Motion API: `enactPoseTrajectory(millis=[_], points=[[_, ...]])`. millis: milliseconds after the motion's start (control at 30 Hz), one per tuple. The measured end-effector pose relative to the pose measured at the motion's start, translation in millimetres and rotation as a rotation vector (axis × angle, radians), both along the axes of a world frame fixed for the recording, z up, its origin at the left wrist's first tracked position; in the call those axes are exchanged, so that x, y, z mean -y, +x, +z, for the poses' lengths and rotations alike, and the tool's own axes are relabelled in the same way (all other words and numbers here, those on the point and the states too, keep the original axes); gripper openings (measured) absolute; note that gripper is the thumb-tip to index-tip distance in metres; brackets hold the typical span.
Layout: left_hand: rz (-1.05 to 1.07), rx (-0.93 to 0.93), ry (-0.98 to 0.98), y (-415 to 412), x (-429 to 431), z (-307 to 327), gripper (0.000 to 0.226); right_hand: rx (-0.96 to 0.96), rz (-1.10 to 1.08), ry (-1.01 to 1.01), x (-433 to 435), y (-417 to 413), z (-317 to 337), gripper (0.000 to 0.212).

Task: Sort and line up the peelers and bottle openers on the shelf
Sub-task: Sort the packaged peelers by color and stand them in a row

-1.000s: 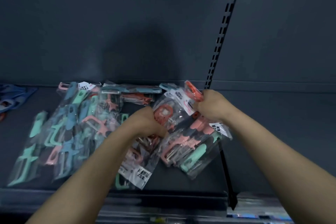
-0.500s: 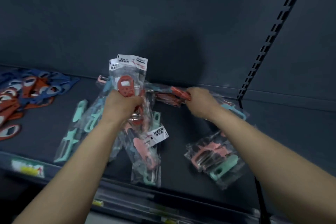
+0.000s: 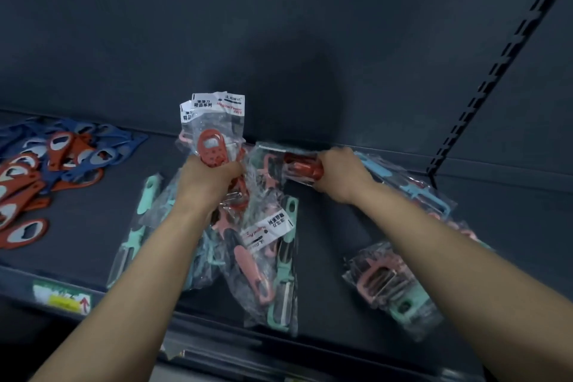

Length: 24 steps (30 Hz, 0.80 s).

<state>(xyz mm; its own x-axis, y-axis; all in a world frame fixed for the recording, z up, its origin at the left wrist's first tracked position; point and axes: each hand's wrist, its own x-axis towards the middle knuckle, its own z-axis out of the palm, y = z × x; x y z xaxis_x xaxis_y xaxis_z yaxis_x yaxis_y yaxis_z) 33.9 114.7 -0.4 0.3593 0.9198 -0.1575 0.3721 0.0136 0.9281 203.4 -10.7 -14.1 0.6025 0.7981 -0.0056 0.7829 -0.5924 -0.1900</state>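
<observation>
Left hand (image 3: 210,178) now grips bagged peelers (image 3: 214,146) raised at frame centre; right hand (image 3: 341,174) clutches a red packet (image 3: 302,166) just right; 1 second ago they met mid-frame.

Dark grey back wall (image 3: 279,25); slotted upright rail (image 3: 485,87) at right. Price label (image 3: 62,299) on shelf (image 3: 83,226) edge. Dim light.

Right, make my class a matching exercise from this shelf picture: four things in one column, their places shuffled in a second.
Things: 1 bottle openers; 2 red peeler pack; 3 red-handled pack; 4 pink and mint pack.
Places: A in the right hand, at the back; B loose, front right; C piled, far left; D raised in the left hand.
Pairs: 1-C, 2-D, 3-A, 4-B.
</observation>
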Motion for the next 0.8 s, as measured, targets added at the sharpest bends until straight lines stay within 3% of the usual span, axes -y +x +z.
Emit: enactPoseTrajectory(millis=[100, 267, 367, 500, 633, 800], points=[[-0.025, 0.023, 0.015, 9, 2, -4, 0.023, -0.059, 0.008, -0.005, 8, 2, -2, 0.028], [-0.063, 0.050, 0.040, 15, 2, -4, 0.018, -0.077, -0.023, -0.067, 14, -2, -4, 0.076], [-0.114, 0.062, 0.022, 16, 1, -3, 0.019, -0.098, -0.029, -0.155, 16, -7, -5, 0.055], [-0.182, 0.068, 0.019, 24, 6, -1, 0.013, -0.223, -0.056, -0.096, 28, -8, 2, 0.033], [-0.274, 0.078, 0.055, 39, 18, 1, 0.010, -0.475, -0.092, -0.017, 51, -3, 24, 0.015], [-0.399, 0.091, 0.087, 60, 38, 3, 0.009, -0.713, -0.185, 0.207, 90, 7, 50, 0.019]])
